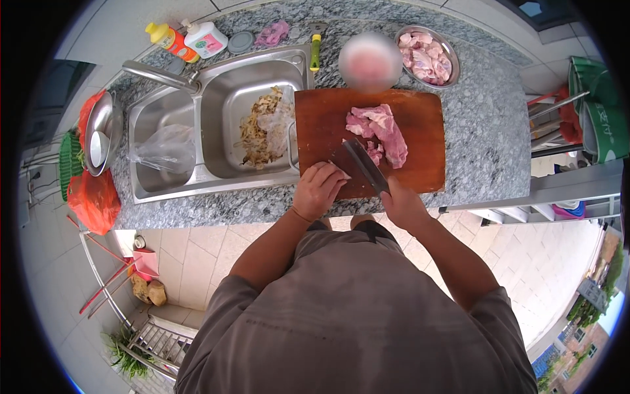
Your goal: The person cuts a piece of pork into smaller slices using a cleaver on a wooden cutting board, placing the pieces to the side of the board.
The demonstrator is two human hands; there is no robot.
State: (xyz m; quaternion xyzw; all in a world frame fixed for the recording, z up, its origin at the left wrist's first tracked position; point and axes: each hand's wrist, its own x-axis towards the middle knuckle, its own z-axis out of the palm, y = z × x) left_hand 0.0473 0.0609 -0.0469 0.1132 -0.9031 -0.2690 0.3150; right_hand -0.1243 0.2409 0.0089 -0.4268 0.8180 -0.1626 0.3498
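Note:
My right hand is closed around the handle of a cleaver, whose blade lies over the middle of a wooden cutting board. My left hand rests at the board's front left, its fingers on a small pale piece of meat. Beyond the blade lie a long piece of raw meat and smaller pieces. A metal bowl of cut raw meat stands behind the board at the right. Beside it is a round container with blurred pinkish contents.
Left of the board, a double steel sink holds brownish scraps and a clear plastic bag. A green-handled peeler or scraper, bottles and a pink bag line the back. A red bag lies far left.

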